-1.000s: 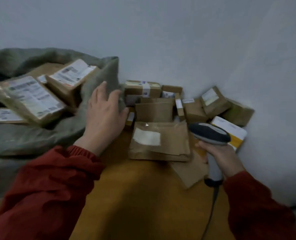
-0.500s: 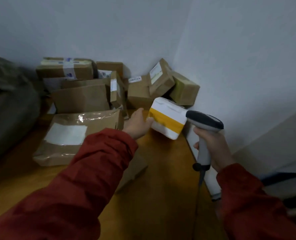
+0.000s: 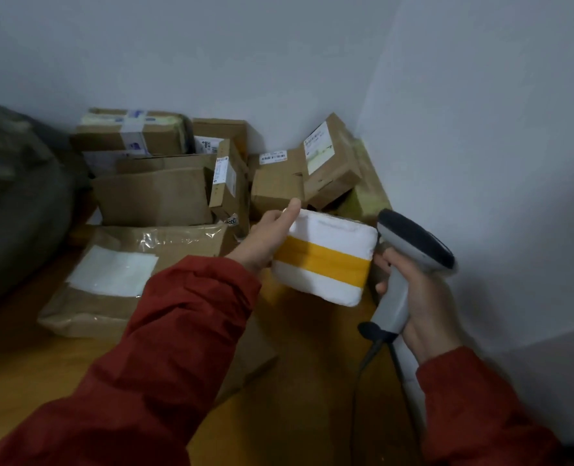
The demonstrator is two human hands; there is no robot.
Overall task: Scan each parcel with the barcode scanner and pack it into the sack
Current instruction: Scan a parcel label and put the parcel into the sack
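Note:
My left hand (image 3: 265, 238) grips the left edge of a white foam parcel with a yellow tape band (image 3: 322, 260), lifted above the wooden floor. Right beside it, my right hand (image 3: 420, 301) holds the grey barcode scanner (image 3: 410, 260) by its handle, its dark head just right of the parcel. The grey-green sack (image 3: 16, 203) shows only at the left edge. Several brown cardboard parcels (image 3: 279, 183) are piled in the corner behind.
A flat brown parcel wrapped in clear film with a white label (image 3: 134, 277) lies on the wooden floor (image 3: 312, 381) at left centre. White walls (image 3: 480, 129) meet in a corner close behind the pile. The scanner's cable (image 3: 363, 368) trails down toward me.
My left hand left the sack, reached right and picked up the white and yellow parcel, lifting it next to the scanner. The view swung right, leaving the sack at the edge.

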